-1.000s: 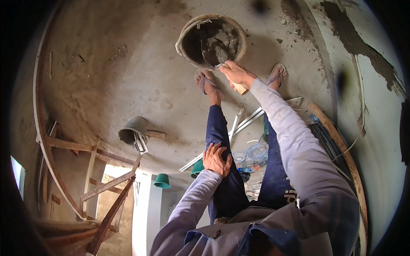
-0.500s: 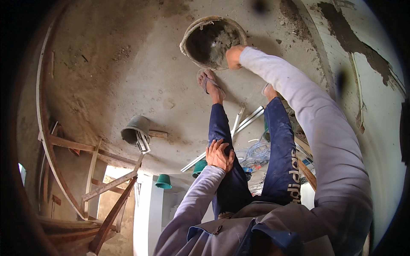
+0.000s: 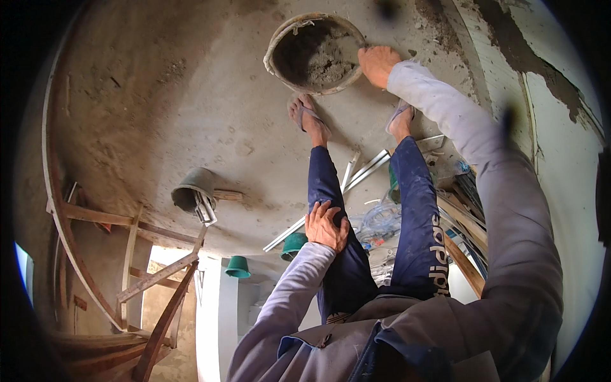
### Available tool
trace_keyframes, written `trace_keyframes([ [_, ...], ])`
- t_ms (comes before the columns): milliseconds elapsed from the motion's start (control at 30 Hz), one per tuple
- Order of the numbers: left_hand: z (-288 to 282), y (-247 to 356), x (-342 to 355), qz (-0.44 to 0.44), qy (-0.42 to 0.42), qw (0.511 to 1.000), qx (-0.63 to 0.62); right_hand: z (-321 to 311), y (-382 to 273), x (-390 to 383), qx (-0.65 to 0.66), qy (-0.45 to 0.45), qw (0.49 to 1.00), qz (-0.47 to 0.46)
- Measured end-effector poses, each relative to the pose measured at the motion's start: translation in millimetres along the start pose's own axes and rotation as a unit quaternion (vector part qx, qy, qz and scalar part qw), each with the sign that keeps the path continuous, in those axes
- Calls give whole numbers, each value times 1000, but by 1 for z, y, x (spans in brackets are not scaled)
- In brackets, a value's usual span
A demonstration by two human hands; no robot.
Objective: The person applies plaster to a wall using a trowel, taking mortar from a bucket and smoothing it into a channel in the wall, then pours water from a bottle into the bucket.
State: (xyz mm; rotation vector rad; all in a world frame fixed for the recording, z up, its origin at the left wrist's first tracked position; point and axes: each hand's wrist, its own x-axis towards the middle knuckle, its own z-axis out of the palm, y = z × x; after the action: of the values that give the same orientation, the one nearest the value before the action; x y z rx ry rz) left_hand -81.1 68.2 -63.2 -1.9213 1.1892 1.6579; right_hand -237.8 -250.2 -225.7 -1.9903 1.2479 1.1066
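Note:
A round bucket (image 3: 275, 62) with a pale, crusted rim stands on the floor in front of my feet. Grey wet mortar (image 3: 331, 66) lies inside it, heaped toward the right side. At the bucket's right rim is my right hand (image 3: 378, 65), its fingers closed. Whatever it grips is hidden by the fingers. My left hand (image 3: 327, 226) rests on my left knee with the fingers spread, holding nothing.
A grey bucket (image 3: 194, 184) with metal tools lies tipped to the left. Green buckets (image 3: 237, 267), white strips (image 3: 366, 173) and clear tubing (image 3: 380, 219) are near my legs. Timber framing (image 3: 95, 214) stands at left; a wall with dark patches (image 3: 547, 108) rises at right.
My right hand has moved right and slightly up, from over the bucket's near right rim to just outside it. The mortar's surface looks different. My left hand stays on the knee.

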Motion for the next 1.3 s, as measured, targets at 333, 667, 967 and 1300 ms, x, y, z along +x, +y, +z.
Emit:
trace_keyframes([
  [333,0,-3,2,13,0,1000,-1,53,-46,49,96,-4,993,-61],
  [667,-1,-1,2,17,11,1000,19,74,-50,56,122,73,981,-132],
  [967,17,2,6,82,70,994,33,112,23,-15,298,139,923,-200],
  [1300,10,37,8,68,115,989,71,-16,151,-334,380,27,915,-131],
])
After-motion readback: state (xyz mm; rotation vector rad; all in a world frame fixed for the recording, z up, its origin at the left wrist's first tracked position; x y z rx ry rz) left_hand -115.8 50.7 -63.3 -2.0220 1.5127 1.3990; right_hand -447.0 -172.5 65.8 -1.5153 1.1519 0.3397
